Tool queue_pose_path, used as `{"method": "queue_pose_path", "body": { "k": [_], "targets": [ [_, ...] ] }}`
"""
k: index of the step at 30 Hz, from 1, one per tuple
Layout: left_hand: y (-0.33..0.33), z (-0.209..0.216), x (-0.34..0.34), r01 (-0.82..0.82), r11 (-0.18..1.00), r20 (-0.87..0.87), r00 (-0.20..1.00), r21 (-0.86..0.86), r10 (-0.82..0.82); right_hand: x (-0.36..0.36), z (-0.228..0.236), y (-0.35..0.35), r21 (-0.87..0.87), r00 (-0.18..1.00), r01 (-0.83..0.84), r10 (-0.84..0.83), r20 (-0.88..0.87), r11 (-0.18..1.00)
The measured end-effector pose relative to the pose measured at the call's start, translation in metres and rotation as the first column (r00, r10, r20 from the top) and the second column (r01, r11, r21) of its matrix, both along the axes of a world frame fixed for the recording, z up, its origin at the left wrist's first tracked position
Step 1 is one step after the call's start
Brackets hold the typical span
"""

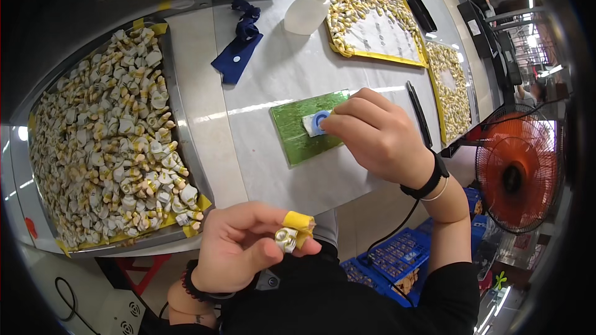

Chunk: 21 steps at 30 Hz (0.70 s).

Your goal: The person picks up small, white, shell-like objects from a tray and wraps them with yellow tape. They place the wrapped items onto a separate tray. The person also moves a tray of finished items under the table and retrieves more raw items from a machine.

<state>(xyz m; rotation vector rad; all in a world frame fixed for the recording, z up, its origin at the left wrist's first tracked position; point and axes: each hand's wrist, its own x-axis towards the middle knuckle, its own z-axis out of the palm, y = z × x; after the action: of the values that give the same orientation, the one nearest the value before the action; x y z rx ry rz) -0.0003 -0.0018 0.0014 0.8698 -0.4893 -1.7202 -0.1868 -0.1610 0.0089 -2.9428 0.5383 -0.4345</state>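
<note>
My left hand [239,245], near the table's front edge, is closed around a small white and gold figurine [285,240] between thumb and fingers. Yellow tape [299,219] wraps the tip of its index finger. Over the table's middle, my right hand [379,133] pinches a small round blue piece [321,122]. That piece rests on a small white pad [308,126], which lies on a shiny green plate [295,144]. The fingers partly hide the blue piece, so its exact kind is unclear.
A large tray [186,170] heaped with small white and yellow figurines fills the left. A white squeeze bottle [305,13], dark blue cloth [241,56], yellow-edged tray [379,56] and black pen [418,111] lie beyond. An orange fan [515,174] stands right, above blue crates [403,251].
</note>
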Motion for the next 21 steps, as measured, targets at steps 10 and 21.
{"method": "queue_pose_path", "body": {
  "k": [10,21],
  "targets": [
    [-0.006,-0.022,0.004,0.170,0.982,-0.310,0.932,-0.081,-0.187,0.018,0.039,0.028,0.296,0.904,-0.112,-0.026,0.426,0.949],
    [-0.011,-0.017,0.000,0.269,0.963,-0.454,0.856,-0.017,-0.247,0.028,0.039,0.035,0.163,0.875,-0.235,0.136,0.464,0.958]
  ]
}}
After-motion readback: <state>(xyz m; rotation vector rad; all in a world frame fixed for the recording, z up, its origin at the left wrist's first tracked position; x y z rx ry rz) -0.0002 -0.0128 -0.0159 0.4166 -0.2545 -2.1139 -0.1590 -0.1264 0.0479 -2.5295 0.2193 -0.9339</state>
